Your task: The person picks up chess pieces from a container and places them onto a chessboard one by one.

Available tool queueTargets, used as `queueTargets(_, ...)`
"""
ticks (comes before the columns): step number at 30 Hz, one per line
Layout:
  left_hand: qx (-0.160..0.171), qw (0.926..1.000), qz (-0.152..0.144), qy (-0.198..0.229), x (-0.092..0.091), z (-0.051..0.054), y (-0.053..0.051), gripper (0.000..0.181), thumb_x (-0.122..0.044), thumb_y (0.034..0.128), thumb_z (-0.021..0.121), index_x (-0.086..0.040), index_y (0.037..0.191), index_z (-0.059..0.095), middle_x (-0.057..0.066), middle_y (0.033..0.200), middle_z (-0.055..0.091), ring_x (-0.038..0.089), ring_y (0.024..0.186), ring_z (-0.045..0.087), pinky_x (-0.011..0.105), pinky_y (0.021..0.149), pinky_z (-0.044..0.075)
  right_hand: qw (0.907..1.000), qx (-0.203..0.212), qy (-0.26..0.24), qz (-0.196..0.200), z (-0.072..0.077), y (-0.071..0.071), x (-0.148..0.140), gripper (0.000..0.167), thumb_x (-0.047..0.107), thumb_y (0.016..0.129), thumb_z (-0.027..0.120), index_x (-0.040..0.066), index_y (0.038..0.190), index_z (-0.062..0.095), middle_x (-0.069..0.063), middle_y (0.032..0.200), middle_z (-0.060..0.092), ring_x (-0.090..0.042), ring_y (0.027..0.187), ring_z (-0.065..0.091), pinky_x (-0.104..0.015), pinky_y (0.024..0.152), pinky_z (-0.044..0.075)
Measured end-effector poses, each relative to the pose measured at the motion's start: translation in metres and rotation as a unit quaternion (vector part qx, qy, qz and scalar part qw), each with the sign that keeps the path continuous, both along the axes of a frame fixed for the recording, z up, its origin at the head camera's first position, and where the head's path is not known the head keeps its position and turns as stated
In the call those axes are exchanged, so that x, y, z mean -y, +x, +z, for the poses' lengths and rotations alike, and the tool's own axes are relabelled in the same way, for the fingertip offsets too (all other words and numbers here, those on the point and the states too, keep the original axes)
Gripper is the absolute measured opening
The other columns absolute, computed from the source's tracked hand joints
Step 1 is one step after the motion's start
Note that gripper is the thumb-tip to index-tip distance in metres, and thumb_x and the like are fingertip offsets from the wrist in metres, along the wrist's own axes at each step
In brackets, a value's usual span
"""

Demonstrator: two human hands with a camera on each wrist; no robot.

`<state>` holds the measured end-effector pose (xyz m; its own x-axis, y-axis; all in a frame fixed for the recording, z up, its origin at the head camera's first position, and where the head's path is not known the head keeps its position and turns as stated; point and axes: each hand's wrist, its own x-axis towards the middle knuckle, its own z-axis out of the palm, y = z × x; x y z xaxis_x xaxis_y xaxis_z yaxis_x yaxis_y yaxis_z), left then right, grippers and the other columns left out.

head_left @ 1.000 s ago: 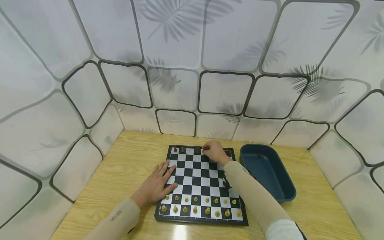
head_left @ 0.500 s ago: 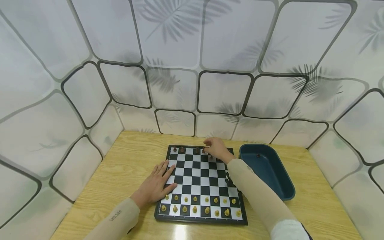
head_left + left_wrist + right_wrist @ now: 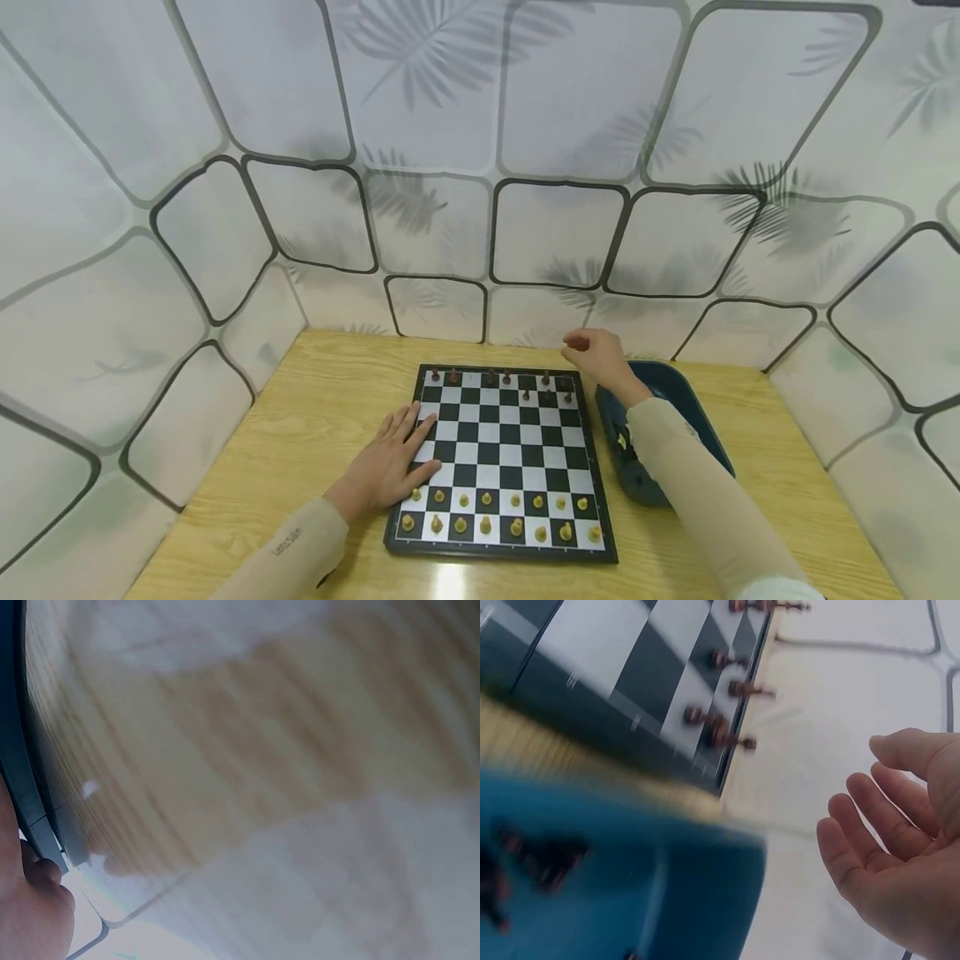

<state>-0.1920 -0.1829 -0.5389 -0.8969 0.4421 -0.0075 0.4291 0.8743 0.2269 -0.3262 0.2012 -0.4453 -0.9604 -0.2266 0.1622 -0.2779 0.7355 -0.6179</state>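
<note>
My left hand (image 3: 385,461) rests flat with spread fingers on the left edge of the black-and-white chessboard (image 3: 490,432). In the left wrist view only part of that hand (image 3: 37,911) shows at the lower left. My right hand (image 3: 597,358) hovers by the board's far right corner, near the blue bin (image 3: 681,385). Its loosely bent fingers hold nothing, as the right wrist view shows. Dark red chess pieces (image 3: 526,395) stand in the two far rows, with gaps between them. Yellow chess pieces (image 3: 486,525) fill the two near rows.
More dark chess pieces (image 3: 551,859) lie inside the bin, which stands right of the board; my right forearm crosses over it. The board sits on a light wooden table (image 3: 330,375). Patterned walls (image 3: 442,304) enclose the table at the back and sides.
My right hand has let go of a dark red chess piece in the far row and moved right, off the board. More far-side pieces now show. My left hand has stayed in place.
</note>
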Motion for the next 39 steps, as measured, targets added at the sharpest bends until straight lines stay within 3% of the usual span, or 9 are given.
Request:
queueTargets(9, 0.003, 1.0, 0.002, 0.002, 0.0, 0.0, 0.002, 0.084, -0.066, 0.1066, 0.039, -0.011, 0.169, 0.026, 0.023, 0.175, 0.013, 0.041, 0.163, 0.017, 0.057, 0.133, 0.017, 0.9989, 0.005, 0.006, -0.046, -0.008, 0.012, -0.056, 0.034, 0.019, 0.105, 0.064, -0.004, 0.13, 0.069, -0.027, 0.126, 0.071, -0.044, 0.115, 0.067, -0.06, 0.097, 0.057)
queueTargets(18, -0.004, 1.0, 0.001, -0.002, 0.0, 0.0, 0.002, 0.084, -0.067, 0.1066, 0.038, -0.012, 0.169, 0.026, 0.023, 0.175, 0.014, 0.042, 0.163, 0.018, 0.057, 0.133, 0.018, 0.9973, -0.016, 0.016, -0.07, -0.018, 0.019, -0.092, 0.034, 0.018, 0.104, 0.064, -0.007, 0.126, 0.07, -0.031, 0.123, 0.071, -0.048, 0.111, 0.067, -0.062, 0.096, 0.055)
queueTargets(28, 0.001, 1.0, 0.003, -0.001, -0.001, 0.0, 0.001, 0.083, -0.066, 0.1066, 0.038, -0.012, 0.169, 0.025, 0.023, 0.175, 0.013, 0.042, 0.163, 0.018, 0.056, 0.133, 0.017, 0.9941, -0.004, 0.052, -0.095, -0.032, 0.024, -0.114, 0.028, 0.009, 0.1, 0.064, -0.013, 0.117, 0.071, -0.035, 0.115, 0.071, -0.052, 0.105, 0.067, -0.064, 0.092, 0.056)
queueTargets(39, -0.007, 1.0, 0.001, 0.005, 0.0, -0.001, 0.001, 0.083, -0.066, 0.1066, 0.039, -0.012, 0.169, 0.026, 0.023, 0.175, 0.014, 0.042, 0.163, 0.02, 0.057, 0.133, 0.019, 0.9907, 0.032, 0.094, -0.092, -0.046, 0.018, -0.119, 0.034, 0.011, 0.1, 0.062, -0.015, 0.122, 0.068, -0.035, 0.119, 0.069, -0.052, 0.109, 0.066, -0.064, 0.095, 0.054)
